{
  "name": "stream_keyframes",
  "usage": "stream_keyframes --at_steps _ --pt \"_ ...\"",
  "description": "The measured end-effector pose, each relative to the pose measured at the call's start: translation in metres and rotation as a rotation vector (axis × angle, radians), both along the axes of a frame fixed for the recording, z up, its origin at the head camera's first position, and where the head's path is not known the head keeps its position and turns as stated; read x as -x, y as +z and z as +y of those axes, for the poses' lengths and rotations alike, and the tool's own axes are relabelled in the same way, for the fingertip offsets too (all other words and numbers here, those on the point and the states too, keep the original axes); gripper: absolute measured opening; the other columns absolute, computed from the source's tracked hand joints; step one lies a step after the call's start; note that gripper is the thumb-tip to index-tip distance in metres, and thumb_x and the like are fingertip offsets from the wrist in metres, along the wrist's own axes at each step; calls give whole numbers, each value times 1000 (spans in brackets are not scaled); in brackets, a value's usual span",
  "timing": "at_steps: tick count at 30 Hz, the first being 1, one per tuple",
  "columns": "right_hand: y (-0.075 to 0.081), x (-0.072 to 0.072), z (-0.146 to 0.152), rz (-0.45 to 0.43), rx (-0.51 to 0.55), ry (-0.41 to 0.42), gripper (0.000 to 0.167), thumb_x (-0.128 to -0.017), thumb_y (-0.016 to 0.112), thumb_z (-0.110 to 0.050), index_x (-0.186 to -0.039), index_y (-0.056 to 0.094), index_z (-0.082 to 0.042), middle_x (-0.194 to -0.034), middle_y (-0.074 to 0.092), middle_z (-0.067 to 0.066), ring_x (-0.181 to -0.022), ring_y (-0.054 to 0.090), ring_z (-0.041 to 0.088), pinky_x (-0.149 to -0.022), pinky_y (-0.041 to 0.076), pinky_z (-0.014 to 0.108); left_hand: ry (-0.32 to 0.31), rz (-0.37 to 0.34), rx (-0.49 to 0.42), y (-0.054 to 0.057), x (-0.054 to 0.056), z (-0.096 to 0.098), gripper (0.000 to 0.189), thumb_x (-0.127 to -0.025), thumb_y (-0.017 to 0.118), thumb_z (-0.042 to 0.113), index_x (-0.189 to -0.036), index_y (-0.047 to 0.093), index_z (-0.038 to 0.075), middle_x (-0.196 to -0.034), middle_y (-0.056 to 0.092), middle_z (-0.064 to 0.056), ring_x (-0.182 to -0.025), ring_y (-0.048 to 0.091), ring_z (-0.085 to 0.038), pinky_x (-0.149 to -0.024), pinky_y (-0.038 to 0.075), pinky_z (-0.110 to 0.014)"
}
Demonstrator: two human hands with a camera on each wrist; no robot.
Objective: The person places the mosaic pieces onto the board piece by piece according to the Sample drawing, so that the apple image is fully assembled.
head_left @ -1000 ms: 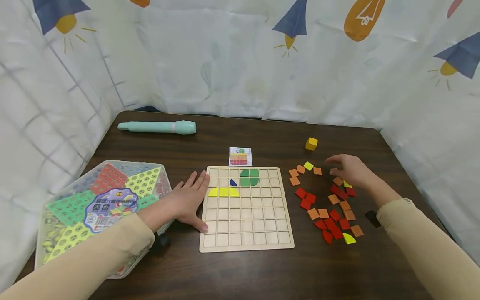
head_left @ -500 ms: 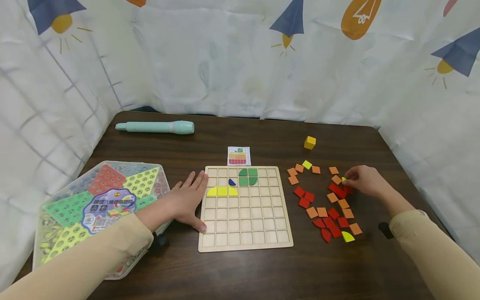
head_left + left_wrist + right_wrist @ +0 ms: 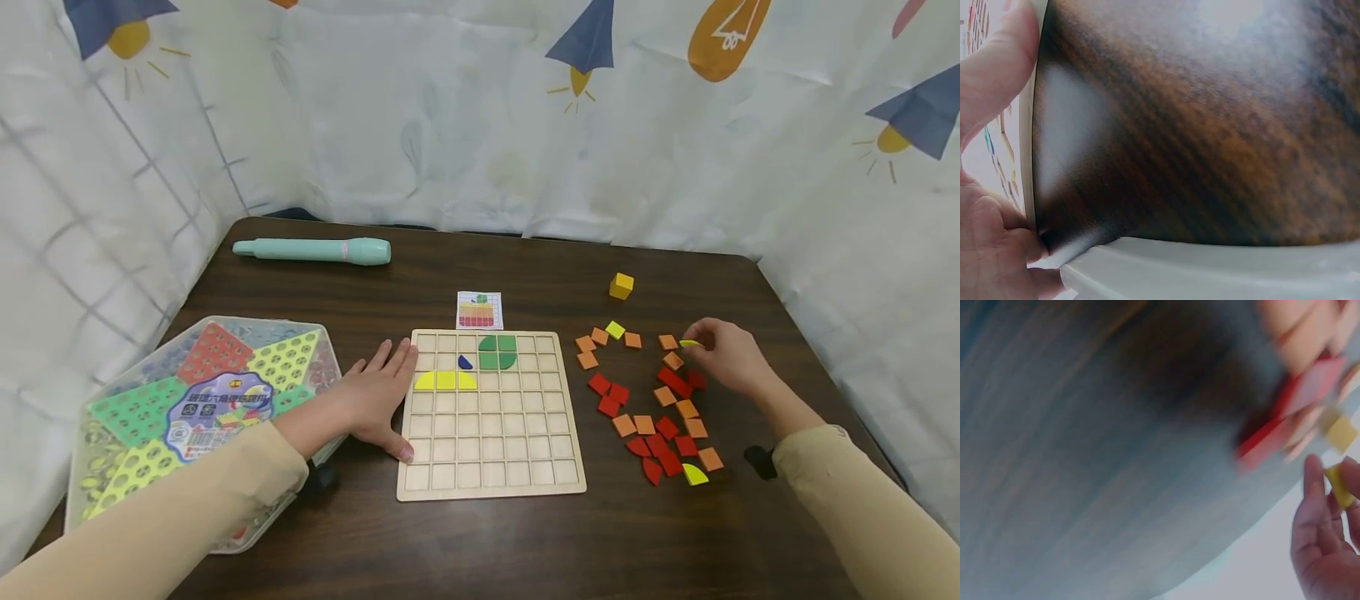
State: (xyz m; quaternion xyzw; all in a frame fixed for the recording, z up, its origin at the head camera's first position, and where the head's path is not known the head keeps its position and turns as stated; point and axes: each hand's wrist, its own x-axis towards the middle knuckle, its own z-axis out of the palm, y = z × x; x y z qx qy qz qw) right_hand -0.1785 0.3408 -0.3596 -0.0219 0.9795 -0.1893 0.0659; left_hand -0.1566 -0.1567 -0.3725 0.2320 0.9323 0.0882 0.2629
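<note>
A square wooden grid board (image 3: pixel 495 427) lies mid-table, with yellow pieces (image 3: pixel 446 381), a small blue piece (image 3: pixel 465 362) and green pieces (image 3: pixel 497 353) set in its upper cells. My left hand (image 3: pixel 375 400) rests on the board's left edge, fingers spread; the left wrist view shows its thumb (image 3: pixel 1004 59) by the rim. On the right, my right hand (image 3: pixel 726 357) pinches a yellow quarter-round tile (image 3: pixel 688 343) between thumb and fingers, raised over the loose tiles. That yellow tile (image 3: pixel 1339 485) also shows in the right wrist view, which is blurred.
Loose red tiles (image 3: pixel 675 383) and orange tiles (image 3: pixel 634 425) lie right of the board, with another yellow quarter-round (image 3: pixel 695 474). A yellow cube (image 3: pixel 621 286), a pattern card (image 3: pixel 479 311) and a teal microphone-shaped object (image 3: pixel 313 251) sit farther back. A clear plastic box (image 3: pixel 217 400) stands left.
My right hand came down to the loose tiles at the right, took hold of a yellow quarter-round and lifted it slightly. My left hand stays on the board's edge.
</note>
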Motion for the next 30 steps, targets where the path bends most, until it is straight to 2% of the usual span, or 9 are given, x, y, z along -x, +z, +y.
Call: stream_keyframes --at_steps 5,9,13,16,19,24,30 --pt "4 3 -56 27 115 116 21 -101 64 -10 -120 69 -2 -112 71 20 -92 66 31 -75 53 41 6 0 1 1 0 -2 143 -68 89 60 -161 4 -8 -170 -1 -27 -157 -1 -50 -120 17 -71" --pt "-2 4 -104 -13 247 232 24 -98 69 -11 -121 70 -4 -117 70 16 -103 69 29 -86 57 43 7 0 -6 0 0 -3 143 -68 89 60 -161 5 -7 -170 -1 -27 -157 -1 -50 -120 17 -71" --pt "-6 7 -148 -118 404 287 20 -96 72 -10 -115 68 -4 -106 74 13 -93 73 26 -80 60 40 6 2 -5 -1 0 -3 142 -69 89 60 -161 4 -7 -170 -1 -27 -157 -1 -50 -120 17 -71" --pt "-6 10 -174 -175 466 282 15 -94 73 -7 -108 68 -3 -98 73 12 -84 74 24 -73 61 37 3 5 -7 -1 1 -2 142 -69 88 61 -161 4 -7 -170 -2 -27 -157 -1 -50 -120 16 -72" --pt "-6 12 -194 -183 441 277 10 -93 74 -7 -102 71 -5 -92 71 8 -78 73 20 -69 59 33 2 6 -8 -1 1 -2 142 -69 88 61 -161 4 -7 -170 -2 -27 -157 -1 -50 -120 16 -71" --pt "-10 15 -220 -158 311 338 5 -93 76 -13 -95 74 -9 -83 73 2 -73 64 12 -67 50 27 3 9 -4 -1 1 -1 143 -68 89 61 -161 4 -7 -170 -2 -26 -157 -1 -49 -120 17 -71" --pt "-14 14 -235 -157 245 385 3 -92 76 -11 -92 74 -9 -84 73 1 -74 62 11 -69 52 25 -1 8 9 -2 1 -1 143 -68 88 62 -161 5 -7 -170 -1 -27 -157 0 -49 -120 18 -71"
